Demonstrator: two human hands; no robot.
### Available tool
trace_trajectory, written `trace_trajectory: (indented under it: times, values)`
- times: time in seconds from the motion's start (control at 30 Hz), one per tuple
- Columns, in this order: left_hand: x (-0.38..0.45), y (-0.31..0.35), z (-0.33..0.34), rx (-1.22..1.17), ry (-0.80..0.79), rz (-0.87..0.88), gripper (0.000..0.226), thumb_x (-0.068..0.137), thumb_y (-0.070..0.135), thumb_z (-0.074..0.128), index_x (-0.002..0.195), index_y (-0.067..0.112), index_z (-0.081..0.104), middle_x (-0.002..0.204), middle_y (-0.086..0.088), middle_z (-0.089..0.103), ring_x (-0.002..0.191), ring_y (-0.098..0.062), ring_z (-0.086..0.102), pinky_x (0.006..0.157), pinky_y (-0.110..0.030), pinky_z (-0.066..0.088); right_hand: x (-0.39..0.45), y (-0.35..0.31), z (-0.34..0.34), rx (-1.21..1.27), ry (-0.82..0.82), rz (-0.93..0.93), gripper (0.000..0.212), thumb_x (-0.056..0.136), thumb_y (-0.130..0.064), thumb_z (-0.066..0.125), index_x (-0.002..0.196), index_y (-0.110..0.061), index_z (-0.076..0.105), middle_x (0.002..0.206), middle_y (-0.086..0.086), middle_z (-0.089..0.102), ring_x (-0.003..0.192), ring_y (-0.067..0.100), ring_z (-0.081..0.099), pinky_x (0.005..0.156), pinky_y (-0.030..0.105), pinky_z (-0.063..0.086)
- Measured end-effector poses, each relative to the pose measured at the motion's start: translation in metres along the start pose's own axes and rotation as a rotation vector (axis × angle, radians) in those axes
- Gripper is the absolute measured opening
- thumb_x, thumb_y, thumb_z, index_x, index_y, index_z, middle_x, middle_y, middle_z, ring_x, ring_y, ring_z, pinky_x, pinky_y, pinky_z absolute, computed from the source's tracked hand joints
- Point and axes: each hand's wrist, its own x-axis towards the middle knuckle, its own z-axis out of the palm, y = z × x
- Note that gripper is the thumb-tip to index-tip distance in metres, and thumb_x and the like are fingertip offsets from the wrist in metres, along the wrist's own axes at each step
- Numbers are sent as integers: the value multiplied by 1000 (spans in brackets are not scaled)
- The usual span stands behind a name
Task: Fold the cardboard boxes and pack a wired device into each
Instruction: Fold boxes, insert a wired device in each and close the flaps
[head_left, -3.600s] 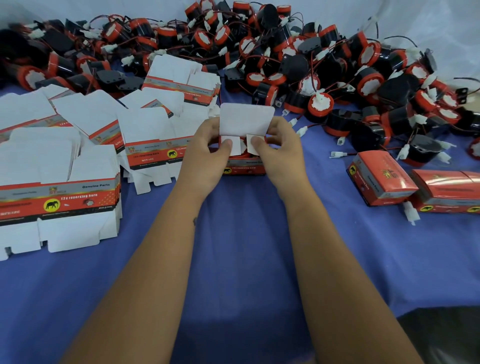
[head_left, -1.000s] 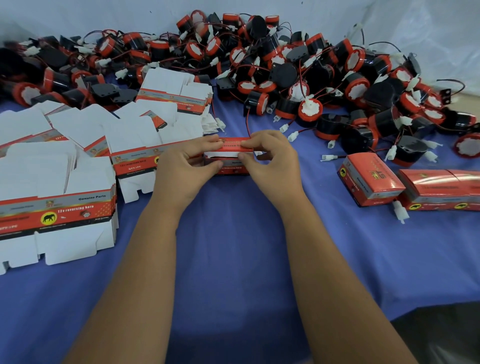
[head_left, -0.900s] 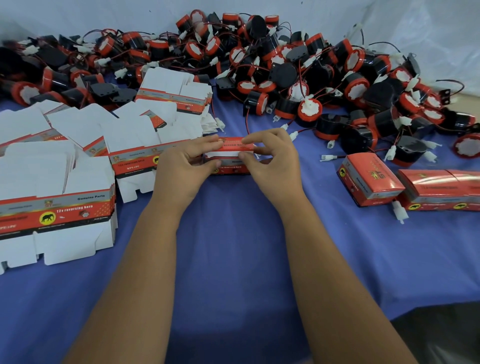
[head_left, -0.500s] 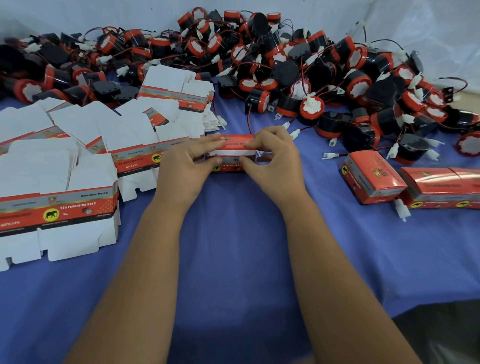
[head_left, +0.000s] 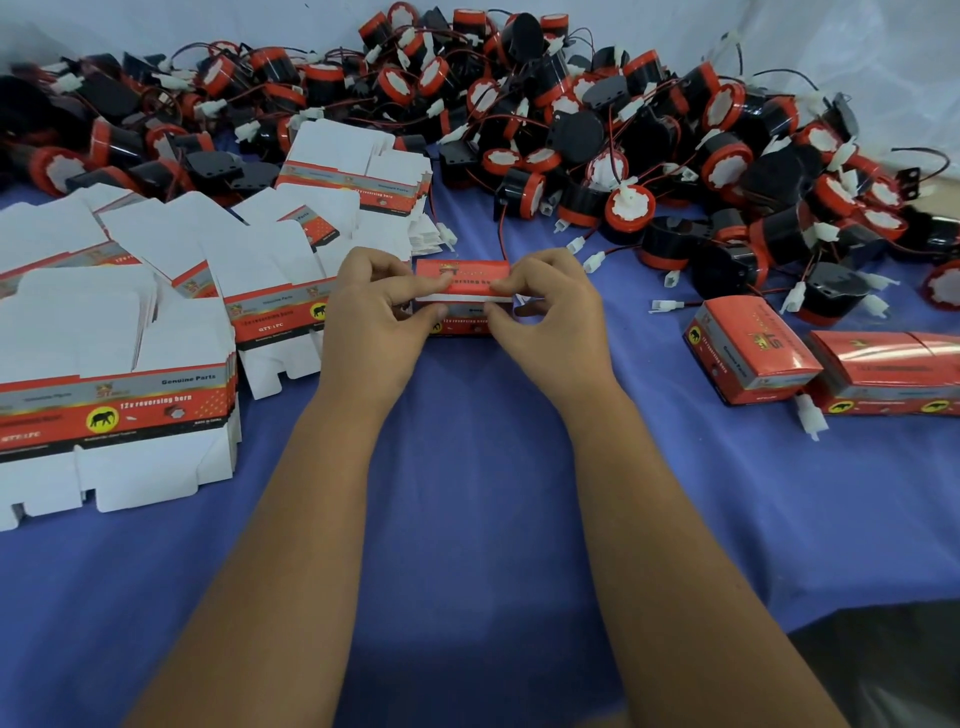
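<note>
Head view, frame centre: left hand (head_left: 382, 312) and right hand (head_left: 545, 306) both pinch the red box (head_left: 462, 280), pressing its lid flap down. Step looks like closing; next likely needs tucking the flap fully in.

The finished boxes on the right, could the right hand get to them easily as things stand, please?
Probably yes, once it lets go: the right hand grips the box being closed, and only bare blue cloth separates it from the finished boxes.

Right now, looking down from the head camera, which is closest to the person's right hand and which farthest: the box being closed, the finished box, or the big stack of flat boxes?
1. Box being closed, pinched by the right hand.
2. Finished box, to its right.
3. Flat stack, far left.
</note>
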Motion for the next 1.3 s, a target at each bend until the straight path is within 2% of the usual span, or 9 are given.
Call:
trace_trajectory:
  times: [0.2, 0.37, 0.53, 0.67, 0.83, 1.0, 1.07, 1.17, 1.3]
  values:
    - [-1, 0, 2, 74, -14, -20, 27, 87, 12, 74, 113, 16, 74, 108, 6, 47, 105, -9, 50, 85, -3, 36, -4, -9, 1, -82, -15, 71, 15, 86, -19, 64, 74, -12, 57, 97, -5, 52, 80, 13, 53, 71, 44, 52]
    - [-5, 3, 2, 75, -35, -49, 24, 90, 15, 72, 113, 15, 74, 117, -2, 57, 114, -21, 57, 98, -35, 49, -3, -8, 2, -42, -42, 104, 12, 88, -15, 61, 78, -10, 57, 94, -4, 52, 79, 10, 53, 72, 33, 51]
    - [-5, 15, 6, 221, -34, -24, 27, 92, 18, 66, 118, 16, 72, 125, -8, 60, 114, -24, 57, 90, -25, 40, -1, -9, 2, 19, -20, 206, 12, 87, -16, 61, 77, -12, 59, 91, -2, 57, 81, 16, 58, 72, 34, 49]
    - [-4, 43, 27, 244, -67, 6, 19, 92, 25, 62, 102, 16, 77, 113, -4, 66, 100, -18, 59, 79, -23, 40, -6, -16, -6, -226, 158, 240, 26, 85, -20, 56, 66, -20, 39, 78, -5, 46, 71, 16, 42, 60, 33, 33]
    - [-21, 77, 61, -129, -237, -130, 19, 92, 21, 62, 78, 21, 74, 84, 12, 66, 74, -2, 59, 64, -17, 46, -21, -17, -38, -453, 482, 282, 11, 84, -19, 57, 79, -9, 58, 118, 7, 56, 109, 27, 46, 92, 38, 33]
    - [-33, 99, 80, -330, -486, -254, 26, 96, 22, 51, 82, 11, 71, 66, -8, 65, 55, -15, 48, 54, -29, 42, -28, -17, -61, -504, 656, 295, 13, 78, -10, 59, 88, -11, 68, 136, 12, 50, 130, 32, 39, 105, 40, 23]
    - [-35, 100, 81, -414, -544, -297, 32, 97, 22, 48, 74, 21, 70, 55, 6, 60, 50, -4, 48, 47, -18, 40, -29, -16, -65, -458, 612, 211, 15, 79, -4, 59, 90, -8, 68, 127, 12, 54, 121, 30, 45, 100, 39, 31]
    - [-35, 102, 81, -500, -599, -323, 42, 99, 24, 43, 73, 40, 73, 66, 14, 69, 58, 3, 59, 49, -12, 44, -28, -19, -65, -115, 420, 203, 16, 88, 1, 52, 95, -4, 64, 104, 3, 56, 95, 16, 51, 81, 30, 41]
    - [-32, 98, 78, -558, -543, -329, 30, 95, 13, 45, 84, 27, 70, 65, 12, 69, 59, 3, 62, 52, -11, 46, -20, -22, -63, -39, 312, 383, 17, 96, -14, 49, 109, -14, 60, 108, -1, 59, 89, 15, 56, 79, 36, 48]
